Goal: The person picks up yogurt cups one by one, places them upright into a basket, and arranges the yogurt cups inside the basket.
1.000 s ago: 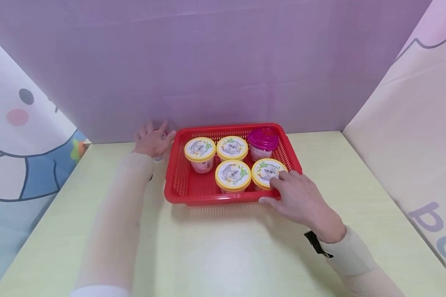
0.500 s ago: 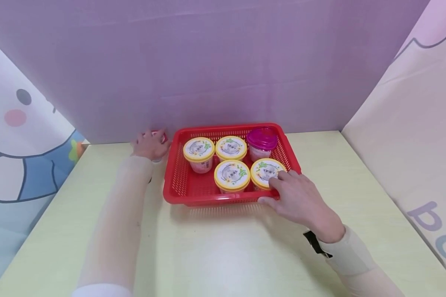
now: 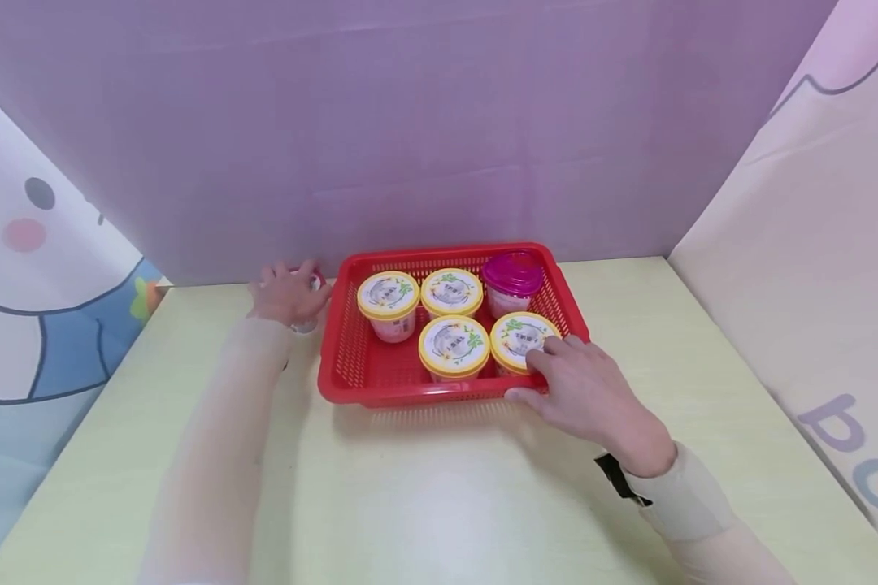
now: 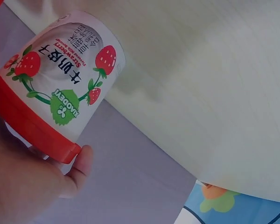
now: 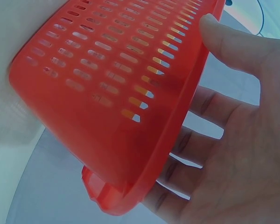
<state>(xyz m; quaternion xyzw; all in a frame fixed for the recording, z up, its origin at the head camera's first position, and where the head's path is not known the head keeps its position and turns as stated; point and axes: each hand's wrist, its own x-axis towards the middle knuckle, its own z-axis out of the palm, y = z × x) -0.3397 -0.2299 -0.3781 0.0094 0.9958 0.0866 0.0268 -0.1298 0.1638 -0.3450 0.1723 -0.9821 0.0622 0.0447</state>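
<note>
At the back left, my left hand (image 3: 285, 294) grips a cup by its red lid from above. In the left wrist view this strawberry milk cup (image 4: 67, 65) has a white body printed with strawberries, tilted in that view, with my thumb at the lid's edge. Much of it is covered by the hand in the head view. My right hand (image 3: 588, 386) holds the front right corner of a red plastic basket (image 3: 410, 393), fingers over the rim and thumb outside. The right wrist view shows the basket's slotted wall (image 5: 107, 79) close up.
Inside the basket stand several cups with yellow-edged white lids (image 3: 454, 345) and one cup with a magenta lid (image 3: 513, 274) at the back right. A purple backdrop (image 3: 439, 146) rises behind the pale table (image 3: 424, 504); printed panels stand at both sides.
My left hand's spread fingers have closed round the red-lidded cup, and the hand has shifted slightly left and nearer. The right hand keeps its hold on the basket.
</note>
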